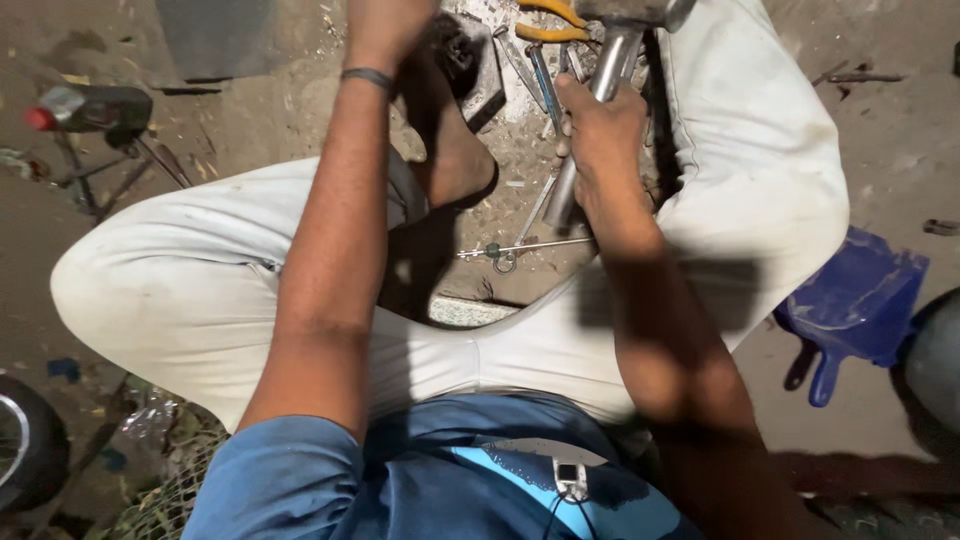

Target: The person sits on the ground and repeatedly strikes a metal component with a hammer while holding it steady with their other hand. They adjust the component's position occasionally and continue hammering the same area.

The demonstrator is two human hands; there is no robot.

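My right hand [600, 135] is closed around the metal handle of a hammer [615, 60], whose head sits at the top edge of the view. My left hand [385, 28] reaches forward to the top edge, mostly cut off, resting near a dark metal part [465, 55]; its fingers are hidden. Yellow-handled pliers [550, 22] lie beside the hammer head. A thin metal rod with a ring end [520, 250] lies on the ground between my legs, under the hammer handle's lower end.
I sit on dirt ground in light trousers, a bare foot [455, 165] tucked in. A blue plastic scoop [850, 305] lies right. A tool with a red tip [85, 110] sits left, a wheel [25, 440] at lower left.
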